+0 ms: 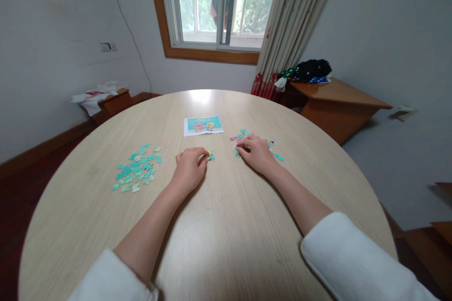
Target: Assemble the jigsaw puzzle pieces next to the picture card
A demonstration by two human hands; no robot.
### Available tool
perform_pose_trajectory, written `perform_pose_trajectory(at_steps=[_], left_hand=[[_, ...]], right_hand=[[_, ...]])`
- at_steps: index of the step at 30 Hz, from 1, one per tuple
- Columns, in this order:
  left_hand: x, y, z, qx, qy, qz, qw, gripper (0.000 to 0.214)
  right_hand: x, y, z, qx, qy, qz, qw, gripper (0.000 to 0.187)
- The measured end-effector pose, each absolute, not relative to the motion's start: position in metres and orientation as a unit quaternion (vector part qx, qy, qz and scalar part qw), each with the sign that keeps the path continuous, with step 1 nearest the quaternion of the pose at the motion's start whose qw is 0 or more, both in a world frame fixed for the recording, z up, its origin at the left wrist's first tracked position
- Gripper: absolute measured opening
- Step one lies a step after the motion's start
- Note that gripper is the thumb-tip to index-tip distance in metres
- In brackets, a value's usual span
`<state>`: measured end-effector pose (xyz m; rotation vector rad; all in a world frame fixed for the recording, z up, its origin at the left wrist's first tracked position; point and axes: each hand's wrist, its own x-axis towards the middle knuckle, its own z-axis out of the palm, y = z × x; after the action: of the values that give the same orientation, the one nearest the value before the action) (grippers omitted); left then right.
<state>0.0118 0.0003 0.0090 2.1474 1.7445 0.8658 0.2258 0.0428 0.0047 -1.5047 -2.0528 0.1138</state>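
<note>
My left hand (191, 164) rests on the table with thumb and forefinger pinched at the edge of a small cluster of yellow and teal puzzle pieces (211, 155). To the right, my right hand (257, 154) lies over a loose pile of teal, pink and pale puzzle pieces (277, 156). Its fingers are curled and closed at the pile's left side; what is between the fingertips is too small to make out. The hand covers much of that pile. Beyond both hands lies a picture card (205, 125) with a pink and a yellow cartoon figure on teal.
A second spread of teal and pale green puzzle pieces (138, 168) lies left of my left hand. Everything is on a round wooden table (219, 244). Past its edge stand a wooden cabinet (339, 99) with cloths on top, a curtain (293, 14) and a window.
</note>
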Motion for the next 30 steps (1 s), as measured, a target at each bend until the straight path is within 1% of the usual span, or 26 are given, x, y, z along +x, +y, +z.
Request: perform_pose_trajectory(at_steps=[10, 17, 25, 30], left_hand=[[0.0128, -0.0006, 0.0115, 0.727, 0.609, 0.292, 0.124, 0.013], [0.0135, -0.0008, 0.0119, 0.726, 0.612, 0.289, 0.119, 0.014], [0.0132, -0.0008, 0.0118, 0.73, 0.61, 0.285, 0.122, 0.014], [0.0125, 0.0003, 0.0098, 0.73, 0.606, 0.293, 0.12, 0.013]], right_hand=[[0.2279, 0.0469, -0.0015, -0.547, -0.781, 0.05, 0.296, 0.015], [0.2255, 0.0456, 0.0007, -0.544, -0.786, 0.049, 0.289, 0.016], [0.2237, 0.0465, -0.0009, -0.525, -0.8, 0.032, 0.29, 0.022], [0.2194, 0.0443, -0.0005, -0.535, -0.796, 0.033, 0.283, 0.02]])
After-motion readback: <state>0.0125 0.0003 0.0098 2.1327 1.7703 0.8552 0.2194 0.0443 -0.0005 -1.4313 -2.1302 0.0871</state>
